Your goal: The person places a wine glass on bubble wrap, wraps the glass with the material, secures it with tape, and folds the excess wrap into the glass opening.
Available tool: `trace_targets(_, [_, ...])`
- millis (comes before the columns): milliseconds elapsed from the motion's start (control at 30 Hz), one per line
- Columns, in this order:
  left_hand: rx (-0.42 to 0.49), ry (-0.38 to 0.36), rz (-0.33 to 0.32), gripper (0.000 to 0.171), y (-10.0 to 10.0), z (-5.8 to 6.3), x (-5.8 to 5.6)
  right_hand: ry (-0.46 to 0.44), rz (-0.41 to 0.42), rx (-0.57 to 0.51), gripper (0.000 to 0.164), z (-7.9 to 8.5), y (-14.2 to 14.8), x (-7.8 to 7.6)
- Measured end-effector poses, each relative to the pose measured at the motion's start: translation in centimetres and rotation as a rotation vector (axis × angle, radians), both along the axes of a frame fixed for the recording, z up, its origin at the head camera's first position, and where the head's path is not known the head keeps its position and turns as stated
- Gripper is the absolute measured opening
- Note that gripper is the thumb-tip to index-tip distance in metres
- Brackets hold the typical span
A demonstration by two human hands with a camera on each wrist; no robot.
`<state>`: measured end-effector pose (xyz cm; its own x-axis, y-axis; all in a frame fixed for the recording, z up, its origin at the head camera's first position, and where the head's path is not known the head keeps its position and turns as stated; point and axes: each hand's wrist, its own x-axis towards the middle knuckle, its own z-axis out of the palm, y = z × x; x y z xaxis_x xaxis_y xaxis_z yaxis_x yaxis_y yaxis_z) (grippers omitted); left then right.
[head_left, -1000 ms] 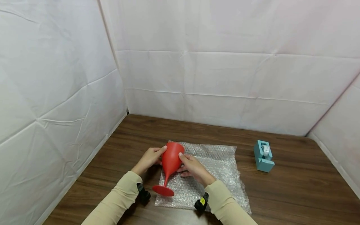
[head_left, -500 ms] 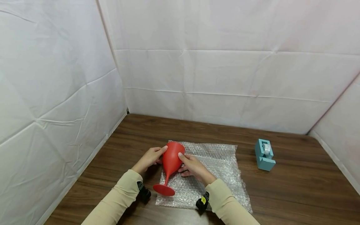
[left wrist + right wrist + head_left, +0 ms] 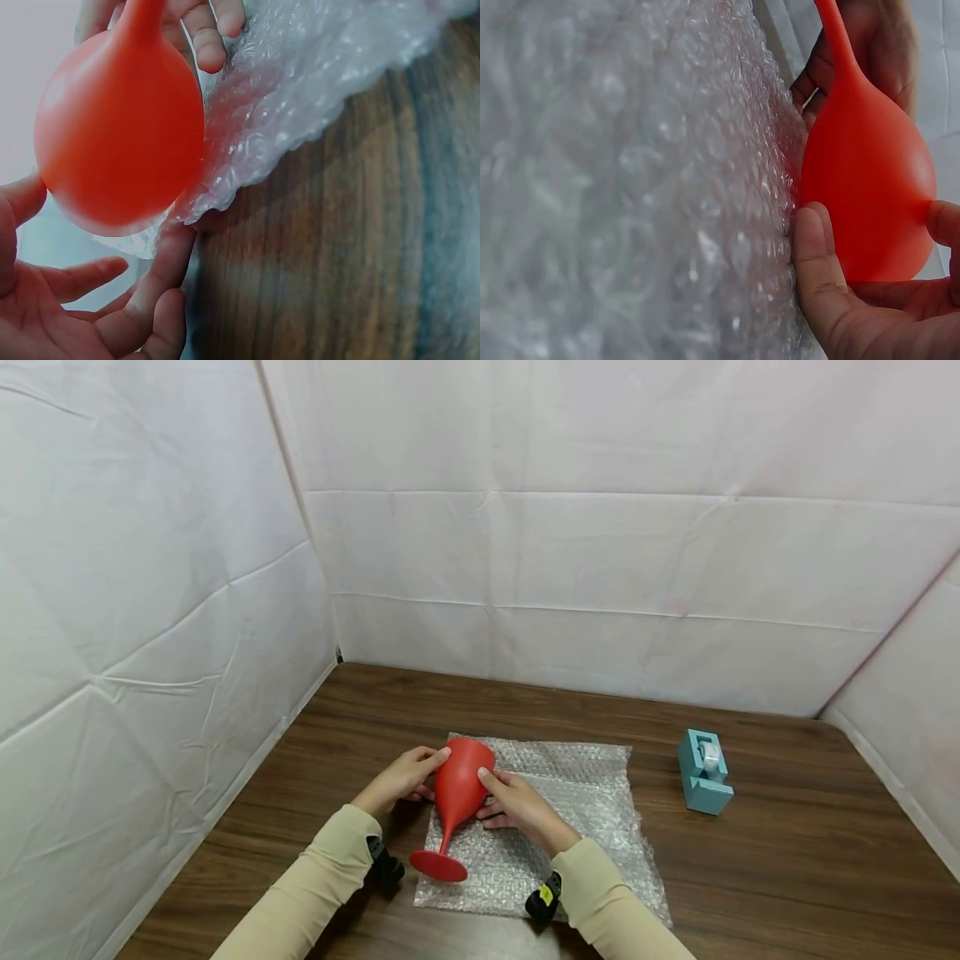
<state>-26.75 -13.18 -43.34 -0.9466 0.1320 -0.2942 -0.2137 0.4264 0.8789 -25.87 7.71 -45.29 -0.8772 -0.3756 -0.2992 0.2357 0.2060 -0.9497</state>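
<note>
A red wine goblet (image 3: 460,787) lies tilted at the left side of a bubble wrap sheet (image 3: 588,802), its bowl away from me and its round foot nearer. My left hand (image 3: 400,779) holds the bowl from the left, thumb near the rim. In the left wrist view that thumb presses the goblet (image 3: 120,135), while a fingertip (image 3: 174,247) sits at the wrap's edge below it. From the right, my right hand (image 3: 525,812) grips the bowl. The right wrist view shows its thumb and fingers on opposite sides of the goblet (image 3: 870,180).
A light blue tape dispenser (image 3: 705,772) with a clear roll stands to the right of the wrap on the brown wooden table (image 3: 787,827). White cloth walls (image 3: 600,560) enclose the table at the back and both sides.
Both hands and the goblet stay almost in place, with only a tiny shift to the right in view. The wrap and tape dispenser lie where they were.
</note>
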Motion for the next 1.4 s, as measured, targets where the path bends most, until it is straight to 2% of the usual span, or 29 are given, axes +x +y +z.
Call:
trace_targets(367, [0.026, 0.014, -0.008, 0.062, 0.6, 0.4, 0.1, 0.019, -0.012, 0.018, 0.062, 0.1, 0.5, 0.0])
trace_targets(633, [0.003, 0.046, -0.029, 0.063, 0.9, 0.5, 0.1, 0.024, -0.025, -0.004, 0.063, 0.0, 0.8, 0.1])
trace_targets(867, [-0.013, 0.044, -0.009, 0.060, 1.3, 0.6, 0.1, 0.032, -0.034, -0.001, 0.061, 0.0, 1.1, 0.2])
trace_targets(1200, [-0.024, 0.061, -0.033, 0.063, 1.8, 0.5, 0.2, 0.034, -0.058, 0.001, 0.060, 0.0, 1.6, 0.6])
trace_targets(1400, [-0.019, 0.067, -0.050, 0.063, 2.1, 1.1, 0.5, 0.027, -0.055, -0.029, 0.060, -0.2, 2.2, 0.8])
